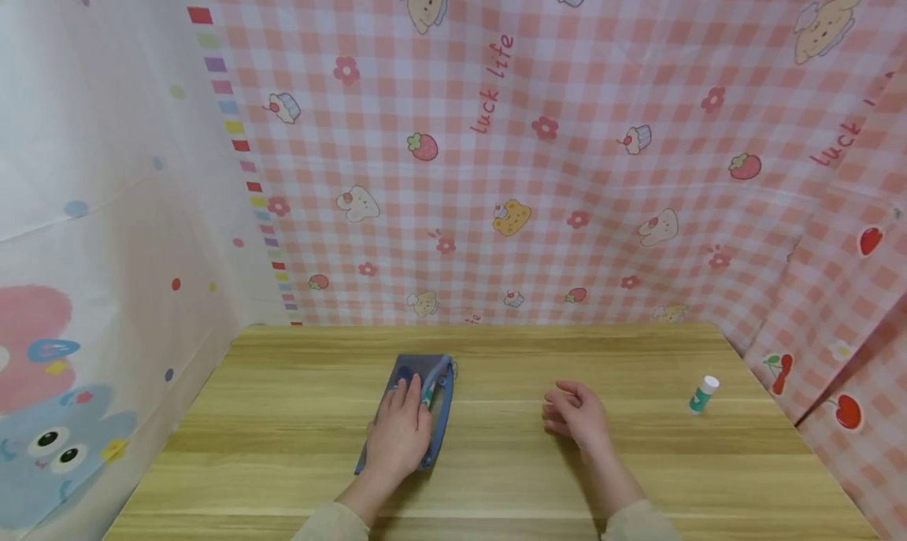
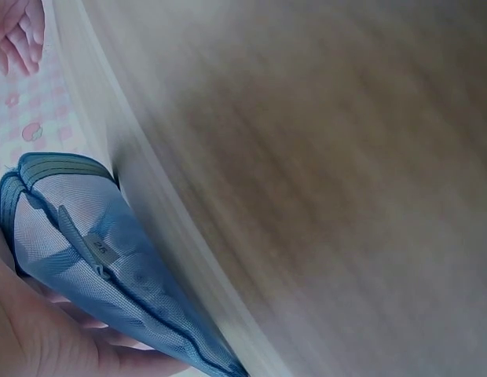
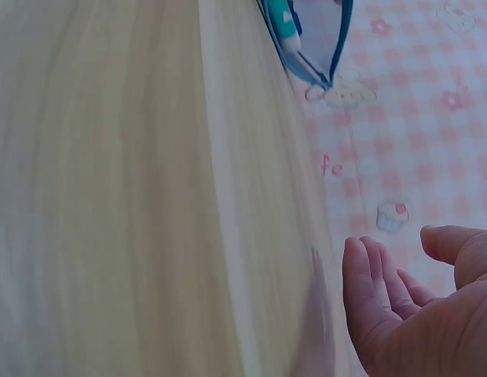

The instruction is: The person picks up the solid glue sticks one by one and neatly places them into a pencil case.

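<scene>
A blue mesh zip pouch (image 1: 423, 361) lies on the wooden table, its zip side gaping toward the right. My left hand (image 1: 400, 431) rests on top of it, fingers mostly straight and pointing away from me. The mesh and zip pull of the pouch (image 2: 122, 255) show close up in the left wrist view. Inside the opening is a green and white tube (image 3: 283, 27), partly hidden by the pouch's edge. To the right of the pouch, my right hand (image 1: 577, 419) hovers over the table with relaxed fingers, holding nothing.
A small green glue stick (image 1: 701, 397) with a white cap stands near the table's right edge. The wooden table (image 1: 510, 494) meets a pink checked cloth (image 1: 538, 171) at the back. Printed white cloth (image 1: 127, 210) hangs at the left.
</scene>
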{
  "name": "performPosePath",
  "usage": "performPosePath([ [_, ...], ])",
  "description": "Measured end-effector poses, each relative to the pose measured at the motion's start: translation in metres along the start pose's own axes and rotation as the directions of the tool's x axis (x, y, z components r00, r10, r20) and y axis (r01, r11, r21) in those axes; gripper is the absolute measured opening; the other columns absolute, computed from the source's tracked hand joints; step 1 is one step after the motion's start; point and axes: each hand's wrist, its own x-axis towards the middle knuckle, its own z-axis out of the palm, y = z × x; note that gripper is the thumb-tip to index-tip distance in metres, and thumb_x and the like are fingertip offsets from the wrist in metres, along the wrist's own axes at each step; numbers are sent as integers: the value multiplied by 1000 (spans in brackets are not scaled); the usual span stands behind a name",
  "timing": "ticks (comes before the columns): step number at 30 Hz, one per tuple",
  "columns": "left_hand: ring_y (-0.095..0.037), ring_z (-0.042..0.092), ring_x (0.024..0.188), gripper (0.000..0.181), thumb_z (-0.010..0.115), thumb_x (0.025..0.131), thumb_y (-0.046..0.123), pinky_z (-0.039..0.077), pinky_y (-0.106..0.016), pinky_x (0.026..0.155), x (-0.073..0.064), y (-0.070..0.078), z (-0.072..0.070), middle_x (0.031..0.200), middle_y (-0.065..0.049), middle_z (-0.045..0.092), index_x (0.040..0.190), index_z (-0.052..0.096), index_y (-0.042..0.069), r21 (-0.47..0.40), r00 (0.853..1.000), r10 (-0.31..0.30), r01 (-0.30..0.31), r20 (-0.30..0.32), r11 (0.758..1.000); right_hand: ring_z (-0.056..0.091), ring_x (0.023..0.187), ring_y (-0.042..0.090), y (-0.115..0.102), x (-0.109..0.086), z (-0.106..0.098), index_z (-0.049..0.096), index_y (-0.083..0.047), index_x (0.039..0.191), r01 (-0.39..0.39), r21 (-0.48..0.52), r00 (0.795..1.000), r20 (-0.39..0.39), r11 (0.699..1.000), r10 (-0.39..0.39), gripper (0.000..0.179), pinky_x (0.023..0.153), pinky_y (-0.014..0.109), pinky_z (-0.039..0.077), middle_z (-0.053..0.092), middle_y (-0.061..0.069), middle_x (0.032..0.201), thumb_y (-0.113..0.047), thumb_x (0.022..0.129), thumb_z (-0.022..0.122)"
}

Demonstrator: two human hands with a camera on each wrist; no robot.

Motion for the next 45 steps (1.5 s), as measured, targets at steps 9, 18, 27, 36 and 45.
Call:
performPosePath([
  [9,-45,39,135,52,42,101,27,37,-75,90,0,1,0,149,-23,43,149,45,6,-5,1000,0,0,9,1000,67,76,6,-3,1,-46,30,15,142,-31,0,999,-17,1000,31,53,69,29,58,67,3,94,-5,100,55],
  [18,-45,39,136,52,41,102,28,38,-75,89,0,-1,1,150,-22,42,149,44,6,-1,1000,-2,2,7,1000,67,78,5,-3,0,-84,26,14,145,-59,-59,998,-37,996,57,56,73,28,57,66,0,93,-9,102,53],
  [27,-45,39,136,52,41,102,28,38,-75,89,0,-2,1,150,-22,42,149,44,6,-6,1000,-5,5,4,1000,67,77,3,-7,-5,-111,24,14,144,-64,-77,997,-57,995,60,56,73,27,57,66,-6,89,-11,103,52],
  [36,-44,39,136,52,41,102,28,37,-75,89,0,-2,1,151,-22,42,150,44,7,-1,1000,-8,8,8,1000,66,75,1,-13,-8,-138,20,14,146,-75,-59,993,-96,995,69,60,73,27,57,65,-14,82,-11,102,52],
  [45,-45,40,135,52,42,101,27,38,-76,89,0,-1,2,149,-23,43,149,45,6,-7,1000,0,0,0,1000,66,76,0,-13,-11,-160,21,14,146,-94,-49,987,-134,994,87,59,76,26,57,63,-18,81,-9,101,53],
])
